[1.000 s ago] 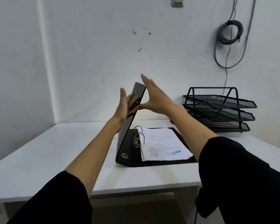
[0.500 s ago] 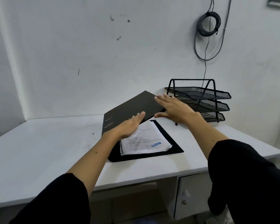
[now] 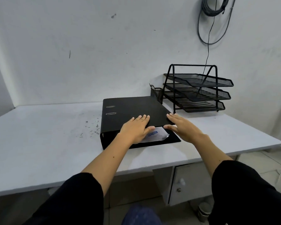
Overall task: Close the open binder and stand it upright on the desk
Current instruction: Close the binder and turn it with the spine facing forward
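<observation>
A black lever-arch binder (image 3: pixel 130 109) lies flat on the white desk (image 3: pixel 39 137), its top cover lowered almost shut. A corner of white paper with blue print (image 3: pixel 157 135) sticks out at the near right under the cover. My left hand (image 3: pixel 136 129) rests flat on the cover's near edge, fingers spread, thumb by the paper. My right hand (image 3: pixel 183 129) lies flat at the cover's near right corner, fingers on the edge. Neither hand grips anything.
A black three-tier mesh letter tray (image 3: pixel 199 90) stands at the back right, with a small black mesh pen cup (image 3: pixel 157 94) beside it just behind the binder. Coiled cables (image 3: pixel 212 7) hang on the wall. A drawer unit (image 3: pixel 185 182) sits under the desk's right side.
The binder's cover has swung down from near upright to almost flat over the papers. Both hands followed it down and now press on top. The view has shifted left and down.
</observation>
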